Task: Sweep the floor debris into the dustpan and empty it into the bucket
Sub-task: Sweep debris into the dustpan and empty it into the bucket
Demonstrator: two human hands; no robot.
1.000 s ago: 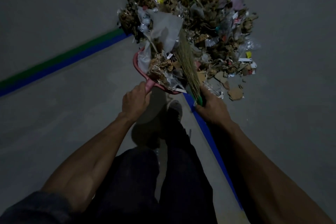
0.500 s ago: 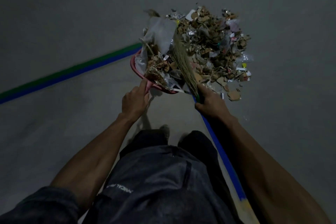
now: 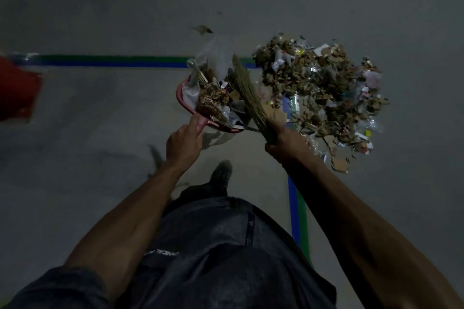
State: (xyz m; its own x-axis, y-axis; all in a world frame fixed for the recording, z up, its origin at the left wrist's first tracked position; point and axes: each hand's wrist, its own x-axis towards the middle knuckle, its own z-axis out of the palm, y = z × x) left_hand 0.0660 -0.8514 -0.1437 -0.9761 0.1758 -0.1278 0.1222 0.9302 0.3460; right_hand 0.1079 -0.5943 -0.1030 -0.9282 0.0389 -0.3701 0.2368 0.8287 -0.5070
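Observation:
My left hand (image 3: 184,144) grips the handle of a pink dustpan (image 3: 187,103), held above the floor and heaped with cardboard scraps, paper and plastic. My right hand (image 3: 281,144) grips a short straw broom (image 3: 247,91) whose bristles lie over the load in the pan. To the right, a big pile of debris (image 3: 324,93) lies on the grey floor: brown cardboard bits, wrappers, clear plastic. A red thing (image 3: 17,91), blurred, shows at the left edge; I cannot tell whether it is the bucket.
Blue and green tape lines (image 3: 113,61) run across the floor and turn down (image 3: 297,213) beside my right arm. My shoe (image 3: 221,173) stands below the dustpan. A stray scrap (image 3: 203,29) lies beyond the pan.
The view has swung left. The loaded dustpan and broom have come away from the pile, which now lies to the right. The red thing has entered at the left edge.

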